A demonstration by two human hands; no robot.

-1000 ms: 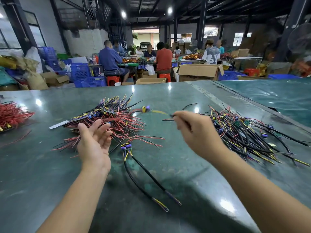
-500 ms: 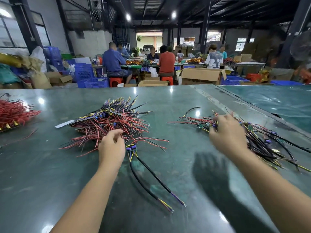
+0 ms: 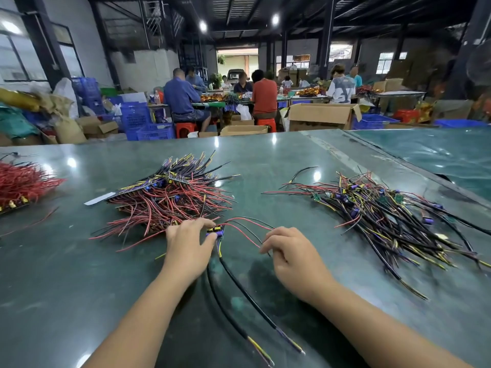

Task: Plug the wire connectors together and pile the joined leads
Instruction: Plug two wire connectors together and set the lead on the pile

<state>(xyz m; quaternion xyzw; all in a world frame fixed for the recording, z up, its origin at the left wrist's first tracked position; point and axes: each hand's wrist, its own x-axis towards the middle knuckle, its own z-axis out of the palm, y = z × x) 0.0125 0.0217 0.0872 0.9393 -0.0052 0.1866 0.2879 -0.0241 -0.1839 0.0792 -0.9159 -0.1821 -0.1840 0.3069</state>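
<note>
Here the left hand (image 3: 190, 241) pinches the connectors (image 3: 215, 231); the right hand (image 3: 288, 252) pinches their red lead (image 3: 245, 236), running rightward between them.

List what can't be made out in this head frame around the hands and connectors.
- Connectors, head view: small and blurred, half covered by the left hand; mated or not, unclear.
- Right hand fingertips: curled under, so the grip on the red lead is hidden.
- Black cable: its end is cut by the bottom edge.
- Right pile: too tangled to count.
</note>
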